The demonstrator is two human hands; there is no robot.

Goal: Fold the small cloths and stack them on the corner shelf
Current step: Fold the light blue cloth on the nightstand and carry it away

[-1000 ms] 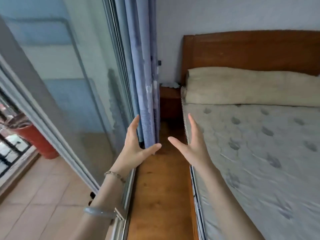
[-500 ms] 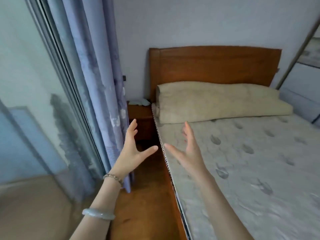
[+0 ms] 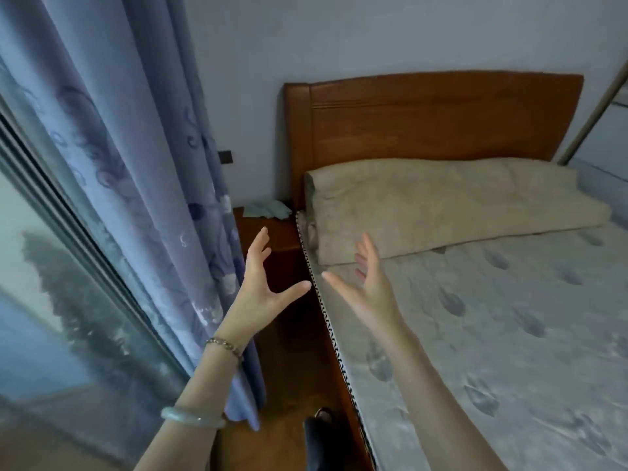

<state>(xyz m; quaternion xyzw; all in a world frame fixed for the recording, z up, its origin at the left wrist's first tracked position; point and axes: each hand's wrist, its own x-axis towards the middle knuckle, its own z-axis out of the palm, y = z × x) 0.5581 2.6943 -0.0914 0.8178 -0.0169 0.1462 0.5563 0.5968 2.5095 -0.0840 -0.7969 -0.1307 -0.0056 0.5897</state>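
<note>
Approach is judged the step in hand: left hand (image 3: 261, 288) and right hand (image 3: 371, 295) are being held out, fingers spread, nothing grasped. Pale cloths (image 3: 268, 209) are lying crumpled on the corner shelf (image 3: 284, 232), between curtain (image 3: 153, 198) and bed (image 3: 509, 317), beyond both hands. A forward reach is probably being called for next.

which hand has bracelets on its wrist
The left hand: a beaded bracelet and a pale green bangle circle its arm; the right hand has a bare arm.

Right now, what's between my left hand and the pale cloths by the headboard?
Head view: only bare wooden shelf top separates the left hand from the cloths.
</note>
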